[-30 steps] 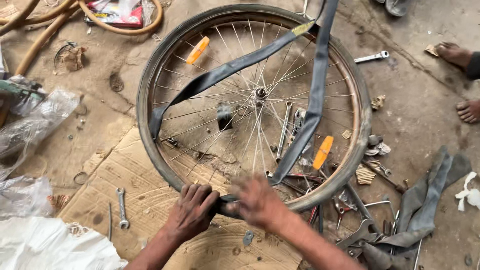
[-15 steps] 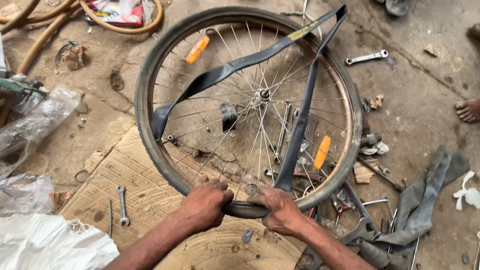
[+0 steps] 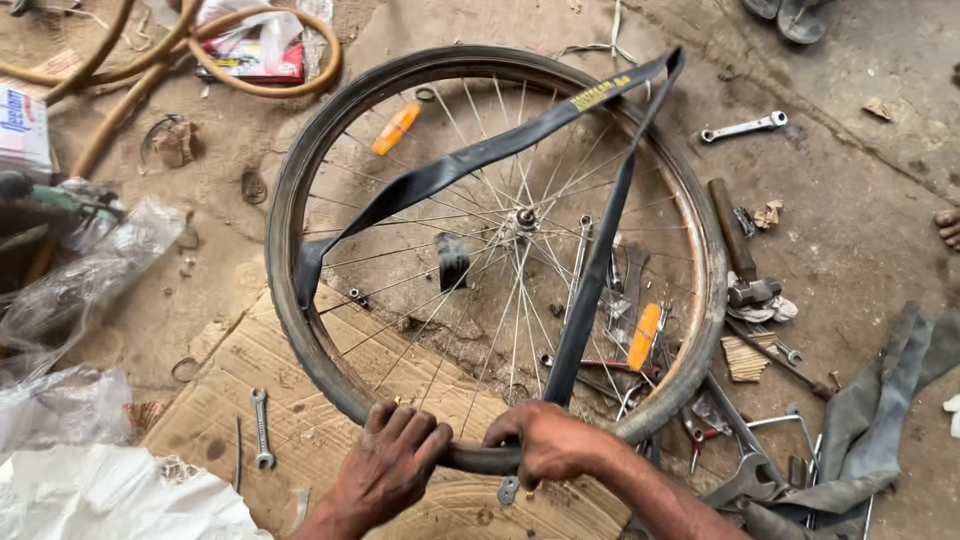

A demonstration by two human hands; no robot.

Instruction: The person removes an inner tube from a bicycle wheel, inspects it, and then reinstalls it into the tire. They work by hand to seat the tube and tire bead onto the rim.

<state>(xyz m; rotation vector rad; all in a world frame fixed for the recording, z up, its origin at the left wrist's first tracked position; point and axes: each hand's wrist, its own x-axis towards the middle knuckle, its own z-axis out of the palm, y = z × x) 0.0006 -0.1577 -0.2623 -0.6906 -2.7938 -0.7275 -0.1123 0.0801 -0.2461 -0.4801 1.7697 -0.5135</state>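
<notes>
from the head camera, you have a bicycle wheel (image 3: 330,180) lying flat on the dirt floor, its near edge over a sheet of cardboard (image 3: 300,420). your left hand (image 3: 390,462) is clamped over the tyre at the near edge of the wheel, fingers curled on top. your right hand (image 3: 545,442) is closed around the same edge just beside it, thumb toward the left hand. a black inner tube (image 3: 450,165) hangs loose across the spokes, running from the wheel's left side up to its far right rim, then back down to your right hand. two orange reflectors sit in the spokes. a small spanner (image 3: 261,428) lies on the cardboard left of the wheel. a silver spanner (image 3: 742,127) and a hammer (image 3: 735,250) lie right of the wheel.
</notes>
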